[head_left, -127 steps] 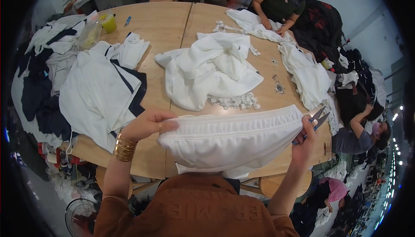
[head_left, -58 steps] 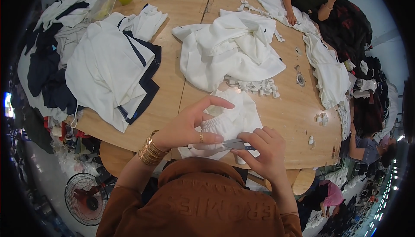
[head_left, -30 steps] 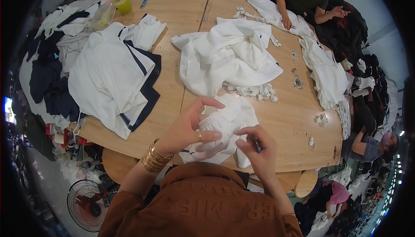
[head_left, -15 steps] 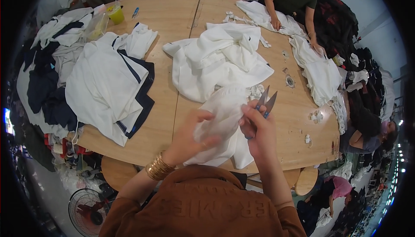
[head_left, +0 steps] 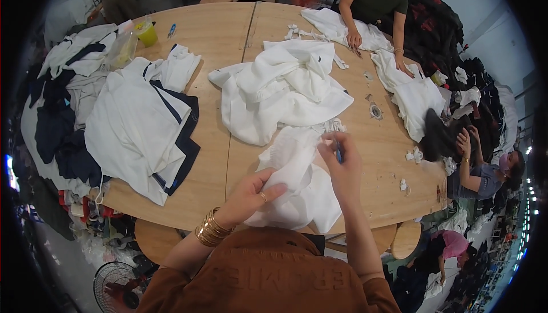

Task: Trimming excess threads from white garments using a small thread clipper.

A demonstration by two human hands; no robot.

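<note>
A white garment (head_left: 294, 167) with a gathered, ribbed edge is bunched on the table in front of me. My left hand (head_left: 254, 196), with gold bangles at the wrist, grips its left side between thumb and fingers. At the garment's upper right, my right hand (head_left: 343, 156) is closed around thread snips (head_left: 338, 156). Only a small blue part of the snips shows, and the blades are hidden. The right thumb and fingertips are beside the fabric's edge; whether they also pinch it I cannot tell. Just beyond lies a larger heap of white garments (head_left: 279, 93).
White and navy garments (head_left: 134, 124) cover the table's (head_left: 214, 164) left side, near a yellow-green cup (head_left: 146, 32). A co-worker (head_left: 371, 16) handles white cloth (head_left: 408, 93) at far right; another person (head_left: 485, 170) moves dark cloth (head_left: 439, 133). White scraps (head_left: 415, 154) lie about.
My left hand has closed on the garment after being spread over it. The snips' blades, which pointed up and away, have turned out of sight. The person at right has lifted dark cloth.
</note>
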